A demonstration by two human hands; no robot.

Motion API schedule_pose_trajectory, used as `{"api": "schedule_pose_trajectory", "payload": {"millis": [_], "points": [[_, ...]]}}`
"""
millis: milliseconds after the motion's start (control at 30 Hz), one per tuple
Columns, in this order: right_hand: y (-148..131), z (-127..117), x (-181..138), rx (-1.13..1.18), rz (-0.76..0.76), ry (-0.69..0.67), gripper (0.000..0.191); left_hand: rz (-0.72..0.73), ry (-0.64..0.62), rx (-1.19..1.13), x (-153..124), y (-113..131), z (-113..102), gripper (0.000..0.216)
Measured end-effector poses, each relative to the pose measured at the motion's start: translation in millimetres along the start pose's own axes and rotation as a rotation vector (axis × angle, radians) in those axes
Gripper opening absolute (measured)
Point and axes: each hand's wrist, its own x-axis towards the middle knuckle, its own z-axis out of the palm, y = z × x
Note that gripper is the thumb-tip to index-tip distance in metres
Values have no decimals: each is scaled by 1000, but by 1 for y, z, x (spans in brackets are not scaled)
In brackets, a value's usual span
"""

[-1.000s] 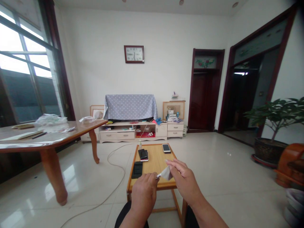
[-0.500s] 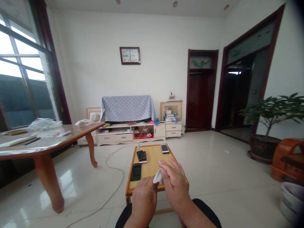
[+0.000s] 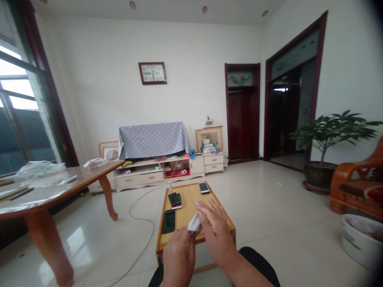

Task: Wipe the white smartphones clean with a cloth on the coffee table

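Note:
Both hands are raised over the near edge of a small wooden table (image 3: 189, 199). A thin white cloth or tissue (image 3: 194, 223) is stretched between them. My left hand (image 3: 179, 253) is closed in a fist-like grip at its lower end. The fingers of my right hand (image 3: 216, 231) press on its upper end, the fingertips pointing forward. Whether something else lies inside the cloth is hidden. On the tabletop are a black phone (image 3: 168, 221) at the left edge, a small stack of dark phones (image 3: 175, 200) behind it, and a white-framed phone (image 3: 204, 187) at the far right corner.
A small bottle (image 3: 170, 186) stands at the table's far left corner. A cable (image 3: 153, 229) runs over the floor to its left. The larger table (image 3: 74, 179) with plastic bags is at left. A white bucket (image 3: 360, 241) and potted plant (image 3: 321, 171) are at right.
The view has swung slightly to the right, so the room appears shifted left. Both hands keep nearly the same pose, still on the white cloth.

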Motion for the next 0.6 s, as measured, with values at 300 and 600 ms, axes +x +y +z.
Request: {"api": "schedule_pose_trajectory", "payload": {"millis": [300, 600], "points": [[-2, 0, -6, 7, -24, -60, 34, -3, -51, -6, 2, 2, 4, 17], [16, -10, 3, 169, -6, -162, 34, -18, -190, 71, 13, 6, -12, 16]]}}
